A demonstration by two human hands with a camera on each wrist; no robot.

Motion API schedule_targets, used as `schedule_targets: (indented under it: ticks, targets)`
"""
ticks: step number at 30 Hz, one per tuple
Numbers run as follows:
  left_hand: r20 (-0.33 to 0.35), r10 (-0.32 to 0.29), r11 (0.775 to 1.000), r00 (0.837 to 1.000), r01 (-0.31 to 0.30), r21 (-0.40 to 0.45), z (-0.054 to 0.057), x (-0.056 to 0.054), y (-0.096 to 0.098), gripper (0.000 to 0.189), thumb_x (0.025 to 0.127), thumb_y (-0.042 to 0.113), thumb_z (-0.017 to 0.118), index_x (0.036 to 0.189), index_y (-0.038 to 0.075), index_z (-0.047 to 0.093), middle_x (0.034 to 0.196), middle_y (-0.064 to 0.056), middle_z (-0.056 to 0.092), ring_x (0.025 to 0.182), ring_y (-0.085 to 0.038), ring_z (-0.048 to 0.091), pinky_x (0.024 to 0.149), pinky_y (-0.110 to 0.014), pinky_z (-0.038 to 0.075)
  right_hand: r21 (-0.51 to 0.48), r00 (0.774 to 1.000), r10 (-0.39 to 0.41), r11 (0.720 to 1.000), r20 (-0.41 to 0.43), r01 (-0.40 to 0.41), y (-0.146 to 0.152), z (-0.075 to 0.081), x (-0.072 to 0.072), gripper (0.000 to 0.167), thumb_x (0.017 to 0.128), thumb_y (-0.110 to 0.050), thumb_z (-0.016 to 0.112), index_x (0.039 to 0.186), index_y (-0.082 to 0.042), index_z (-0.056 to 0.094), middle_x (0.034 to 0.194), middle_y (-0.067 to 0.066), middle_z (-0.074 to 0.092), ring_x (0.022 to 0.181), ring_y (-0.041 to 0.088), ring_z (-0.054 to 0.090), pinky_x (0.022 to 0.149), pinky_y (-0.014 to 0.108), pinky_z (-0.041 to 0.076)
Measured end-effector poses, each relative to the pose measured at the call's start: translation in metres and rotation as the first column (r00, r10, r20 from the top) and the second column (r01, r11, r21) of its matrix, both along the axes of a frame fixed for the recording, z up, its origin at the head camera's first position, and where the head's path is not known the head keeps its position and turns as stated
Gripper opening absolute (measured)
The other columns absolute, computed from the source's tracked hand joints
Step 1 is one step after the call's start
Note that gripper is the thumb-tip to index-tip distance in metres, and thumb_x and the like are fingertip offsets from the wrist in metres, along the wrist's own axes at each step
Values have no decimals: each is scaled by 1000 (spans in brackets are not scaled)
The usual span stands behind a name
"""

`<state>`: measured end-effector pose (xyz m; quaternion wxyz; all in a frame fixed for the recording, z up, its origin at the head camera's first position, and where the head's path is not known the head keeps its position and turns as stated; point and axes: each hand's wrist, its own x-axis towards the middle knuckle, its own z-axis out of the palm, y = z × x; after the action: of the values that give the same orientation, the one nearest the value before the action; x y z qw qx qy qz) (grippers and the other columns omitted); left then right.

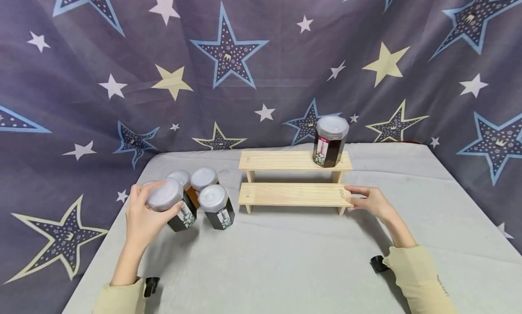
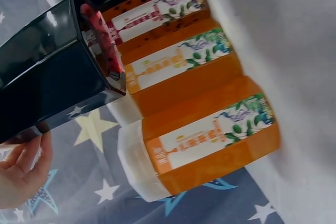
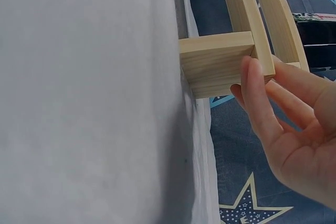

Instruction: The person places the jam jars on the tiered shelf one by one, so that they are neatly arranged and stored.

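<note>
My left hand (image 1: 142,214) grips a hexagonal dark jar (image 1: 185,215) by its whitish lid, with fingers and thumb spread around it. In the left wrist view this dark jar (image 2: 47,72) sits at an angle to the orange jars (image 2: 210,142) behind it, and only some of my fingers show. Far to the right, my right hand (image 1: 369,200) pinches the right end of the lower step (image 1: 291,195) of a two-step wooden rack. The right wrist view shows thumb and fingers at the board's corner (image 3: 262,51). Another dark jar (image 1: 336,146) stands upright on the upper step's right end.
Beside the held jar stand a dark jar (image 1: 218,214), a jar with an amber side (image 1: 192,197) and another lidded jar (image 1: 204,178). A grey cloth (image 1: 277,259) covers the table. Behind it hangs a star-patterned curtain (image 1: 253,114).
</note>
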<state>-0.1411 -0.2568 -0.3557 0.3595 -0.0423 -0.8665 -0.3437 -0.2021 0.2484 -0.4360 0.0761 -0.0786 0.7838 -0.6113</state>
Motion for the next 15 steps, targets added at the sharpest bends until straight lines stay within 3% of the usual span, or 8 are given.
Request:
schedule_targets:
  ticks: [15]
  targets:
    - [-20, -32, 999, 999, 32, -6, 30, -7, 6, 55, 52, 9, 81, 103, 6, 62, 85, -10, 42, 80, -19, 43, 68, -29, 31, 31, 1000, -11, 999, 5, 11, 0, -3, -2, 45, 82, 0, 57, 121, 16, 42, 116, 36, 45, 67, 9, 63, 68, 33, 51]
